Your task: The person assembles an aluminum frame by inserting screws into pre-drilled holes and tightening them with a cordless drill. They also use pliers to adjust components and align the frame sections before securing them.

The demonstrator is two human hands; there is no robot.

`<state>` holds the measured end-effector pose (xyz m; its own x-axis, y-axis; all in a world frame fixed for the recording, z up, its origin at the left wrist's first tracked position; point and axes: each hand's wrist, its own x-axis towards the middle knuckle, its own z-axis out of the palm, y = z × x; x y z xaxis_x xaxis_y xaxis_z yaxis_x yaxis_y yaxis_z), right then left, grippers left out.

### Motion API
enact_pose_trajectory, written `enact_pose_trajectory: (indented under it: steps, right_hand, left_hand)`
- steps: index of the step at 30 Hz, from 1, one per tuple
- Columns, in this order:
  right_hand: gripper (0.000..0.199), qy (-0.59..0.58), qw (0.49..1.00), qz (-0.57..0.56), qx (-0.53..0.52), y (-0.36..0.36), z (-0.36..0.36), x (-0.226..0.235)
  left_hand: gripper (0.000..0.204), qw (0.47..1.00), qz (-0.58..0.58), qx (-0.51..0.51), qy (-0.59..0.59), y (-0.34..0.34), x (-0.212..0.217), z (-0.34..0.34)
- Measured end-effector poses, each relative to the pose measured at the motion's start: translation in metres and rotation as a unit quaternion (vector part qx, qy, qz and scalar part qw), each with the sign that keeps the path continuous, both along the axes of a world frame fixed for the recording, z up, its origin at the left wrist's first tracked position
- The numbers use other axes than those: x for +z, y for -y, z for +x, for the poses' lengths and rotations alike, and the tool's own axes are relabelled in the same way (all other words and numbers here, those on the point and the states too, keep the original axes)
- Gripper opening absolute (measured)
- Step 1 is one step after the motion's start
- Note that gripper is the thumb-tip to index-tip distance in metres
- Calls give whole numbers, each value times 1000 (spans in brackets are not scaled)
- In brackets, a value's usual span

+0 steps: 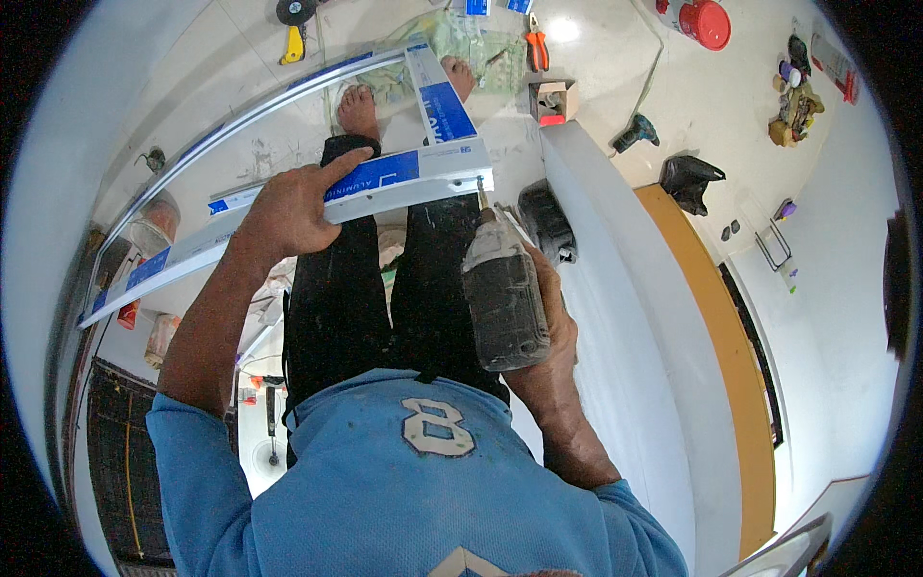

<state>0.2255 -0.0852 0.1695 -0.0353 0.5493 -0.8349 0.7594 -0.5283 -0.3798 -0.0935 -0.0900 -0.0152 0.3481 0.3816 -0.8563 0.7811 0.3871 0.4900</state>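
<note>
My left hand (288, 210) grasps the blue-labelled smooth aluminium frame (385, 183) while my right hand (550, 317) grips a dusty grey drill (502, 293).

Pale glossy tile floor (615, 58) catching a bright light glare up top. A long white counter (615, 288) with an orange-brown wood edge (711, 317) runs down the right side, and a red bucket (707, 21) sits on the floor beyond.

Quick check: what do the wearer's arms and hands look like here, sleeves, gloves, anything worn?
Both hands are bare: no gloves, rings or watch visible on the left hand or right hand. Forearms are uncovered. A blue shirt with sleeves ending around the elbows covers the upper arms.
</note>
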Motion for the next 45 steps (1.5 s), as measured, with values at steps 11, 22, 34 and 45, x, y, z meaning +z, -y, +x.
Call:
enact_pose_trajectory:
  steps: [11,22,34,45]
  right_hand:
    - [85,-61,997,-35,-30,-14,-14,-1]
    - [79,-64,997,-40,-22,-5,-19,8]
    - [73,-78,997,-22,-20,-13,-19,0]
    - [67,-88,996,-8,-17,-28,-35,-12]
  left_hand:
    - [95,979,191,-8,66,16,0,-11]
    - [96,989,140,-45,17,17,28,-24]
    - [98,992,120,-23,29,8,29,-30]
    - [109,991,128,15,35,2,-7,-42]
